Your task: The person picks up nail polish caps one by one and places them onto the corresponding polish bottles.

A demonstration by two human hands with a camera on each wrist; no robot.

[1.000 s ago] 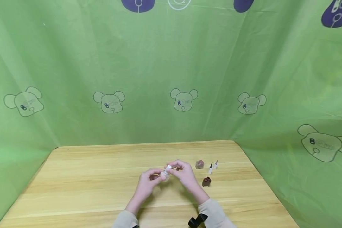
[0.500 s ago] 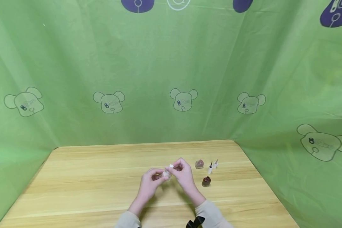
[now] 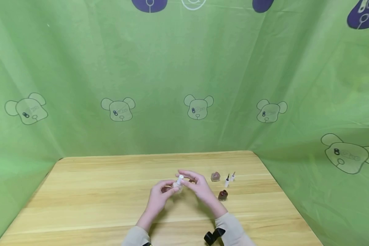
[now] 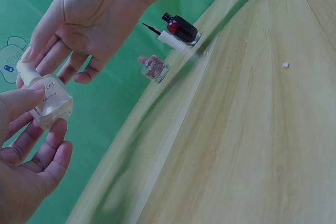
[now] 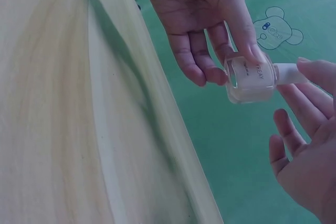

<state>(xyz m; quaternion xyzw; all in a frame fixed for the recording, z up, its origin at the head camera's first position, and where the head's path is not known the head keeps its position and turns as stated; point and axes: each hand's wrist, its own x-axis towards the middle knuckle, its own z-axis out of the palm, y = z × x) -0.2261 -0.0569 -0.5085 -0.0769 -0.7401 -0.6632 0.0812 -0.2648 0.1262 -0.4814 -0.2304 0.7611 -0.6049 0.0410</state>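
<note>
A clear glass nail polish bottle (image 5: 252, 82) with pale contents is held up above the table. My left hand (image 3: 158, 196) grips its body, with the thumb (image 4: 23, 100) lying across the lettered face. The white cap (image 3: 180, 179) sits on the neck. My right hand (image 3: 200, 188) pinches that cap between thumb and forefinger, and its other fingers are loosely curled in the right wrist view. In the head view the bottle is partly hidden behind the left fingers.
Right of the hands stand a dark red polish bottle (image 3: 222, 195) and a pinkish one (image 3: 215, 176), both uncapped. Two white caps stand beside them, one with a dark brush (image 3: 227, 181), one with a pinkish brush (image 3: 232, 176). A green curtain (image 3: 160, 130) surrounds the wooden table (image 3: 95, 205).
My right hand turned and shifted right half a second ago, tilting out of its earlier pose, then came back left. Its fingers now reach farther past the cap. The left hand moved only slightly.
</note>
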